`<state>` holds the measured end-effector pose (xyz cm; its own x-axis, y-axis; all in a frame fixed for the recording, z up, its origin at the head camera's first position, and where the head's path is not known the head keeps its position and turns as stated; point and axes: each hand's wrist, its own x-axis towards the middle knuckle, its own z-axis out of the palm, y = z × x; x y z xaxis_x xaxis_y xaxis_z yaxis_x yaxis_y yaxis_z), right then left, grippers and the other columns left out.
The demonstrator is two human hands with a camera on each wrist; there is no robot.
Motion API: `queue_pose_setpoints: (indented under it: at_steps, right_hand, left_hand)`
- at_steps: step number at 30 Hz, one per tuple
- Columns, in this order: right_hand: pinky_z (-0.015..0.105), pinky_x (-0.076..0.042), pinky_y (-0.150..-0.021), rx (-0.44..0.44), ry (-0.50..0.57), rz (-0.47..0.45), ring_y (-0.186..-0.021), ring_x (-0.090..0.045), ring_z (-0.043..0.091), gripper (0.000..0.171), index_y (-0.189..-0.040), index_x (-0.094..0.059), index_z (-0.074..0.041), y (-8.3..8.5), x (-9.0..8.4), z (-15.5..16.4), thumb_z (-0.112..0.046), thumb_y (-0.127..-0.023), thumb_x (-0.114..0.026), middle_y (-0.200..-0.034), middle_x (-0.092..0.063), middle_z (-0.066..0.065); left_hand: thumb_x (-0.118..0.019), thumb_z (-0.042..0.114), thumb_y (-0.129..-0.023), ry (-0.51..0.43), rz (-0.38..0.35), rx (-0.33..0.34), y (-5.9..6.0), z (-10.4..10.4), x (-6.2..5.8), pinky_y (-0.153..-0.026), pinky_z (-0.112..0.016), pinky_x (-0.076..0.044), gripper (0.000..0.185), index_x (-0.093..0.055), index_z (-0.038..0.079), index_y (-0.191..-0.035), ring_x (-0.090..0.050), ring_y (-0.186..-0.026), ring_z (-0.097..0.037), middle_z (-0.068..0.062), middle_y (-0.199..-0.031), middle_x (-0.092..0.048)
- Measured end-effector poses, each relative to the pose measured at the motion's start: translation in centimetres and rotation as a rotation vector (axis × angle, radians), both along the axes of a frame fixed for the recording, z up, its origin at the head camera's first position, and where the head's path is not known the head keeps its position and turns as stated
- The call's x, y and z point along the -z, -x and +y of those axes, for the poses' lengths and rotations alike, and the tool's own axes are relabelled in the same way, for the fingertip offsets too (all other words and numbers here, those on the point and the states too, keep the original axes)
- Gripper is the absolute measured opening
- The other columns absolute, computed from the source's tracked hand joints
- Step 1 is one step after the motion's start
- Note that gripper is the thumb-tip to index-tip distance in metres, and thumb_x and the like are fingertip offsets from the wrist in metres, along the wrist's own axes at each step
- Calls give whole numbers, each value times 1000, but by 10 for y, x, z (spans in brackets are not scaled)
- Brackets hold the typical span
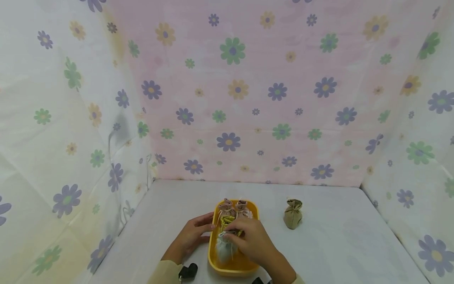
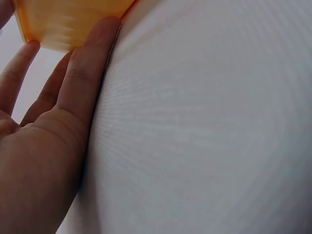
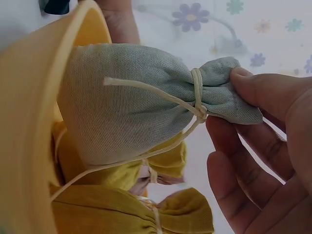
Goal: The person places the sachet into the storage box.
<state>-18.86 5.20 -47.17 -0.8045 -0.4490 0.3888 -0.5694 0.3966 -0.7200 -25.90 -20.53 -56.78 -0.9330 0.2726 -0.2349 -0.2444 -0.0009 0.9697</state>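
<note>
A yellow tray [image 1: 232,272] stands on the table, with small drawstring pouches in it. My left hand [image 1: 191,236] lies along the tray's left side, and in the left wrist view its straight fingers [image 2: 87,68] rest against the tray wall. At the tray's near end, a pale grey-green pouch [image 3: 126,102] stands upright. My right hand [image 1: 253,238] pinches the gathered cloth above its tie, between thumb and fingers. Mustard pouches [image 3: 131,209] sit beside it, partly behind the right hand in the head view. Two brownish-pink pouches [image 1: 227,208] fill the tray's far end.
An olive-brown pouch [image 1: 293,216] stands alone on the white table [image 1: 330,236], to the right of the tray. Flower-printed cloth [image 1: 230,98] hangs behind the table and on both sides. A small black object [image 1: 188,272] is by the left wrist.
</note>
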Motion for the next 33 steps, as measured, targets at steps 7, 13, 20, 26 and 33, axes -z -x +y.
queue_pose_setpoints:
  at_steps: [7,13,20,26,33]
  right_hand:
    - [26,-59,-90,13,-117,-15,-93,-61,-3,11,-101,-81,-31,4,7,-6,-37,-93,-77,-97,-71,-25]
    - [35,-58,-99,2,-168,1,-96,-66,-6,8,-99,-80,-33,3,9,-8,-37,-93,-77,-97,-72,-26]
    - [23,-59,-85,-6,-193,24,-94,-65,-8,8,-100,-80,-34,4,13,-8,-37,-93,-77,-98,-72,-27]
    - [23,-59,-84,-1,-191,38,-92,-63,-9,10,-101,-79,-33,5,14,-8,-37,-92,-78,-97,-71,-27]
    - [41,-54,-107,0,-200,16,-95,-63,-10,11,-102,-78,-34,4,10,-8,-35,-91,-79,-97,-70,-29]
  left_hand:
    - [-84,33,-87,2,-10,3,0,0,0,-95,-47,-61,75,-53,15,-153,-61,-129,-25,-15,-155,-52]
    - [-84,33,-87,13,-2,11,1,0,2,-95,-47,-61,73,-54,16,-152,-60,-132,-28,-15,-156,-52]
    - [-84,32,-87,13,-9,-5,0,0,1,-95,-47,-61,73,-54,16,-152,-60,-131,-27,-15,-155,-52]
    - [-84,32,-87,9,-3,-4,0,0,0,-96,-48,-61,75,-53,15,-153,-60,-131,-25,-15,-155,-52]
    - [-84,32,-87,19,-12,-10,0,0,0,-95,-47,-61,74,-54,15,-152,-61,-130,-26,-15,-154,-53]
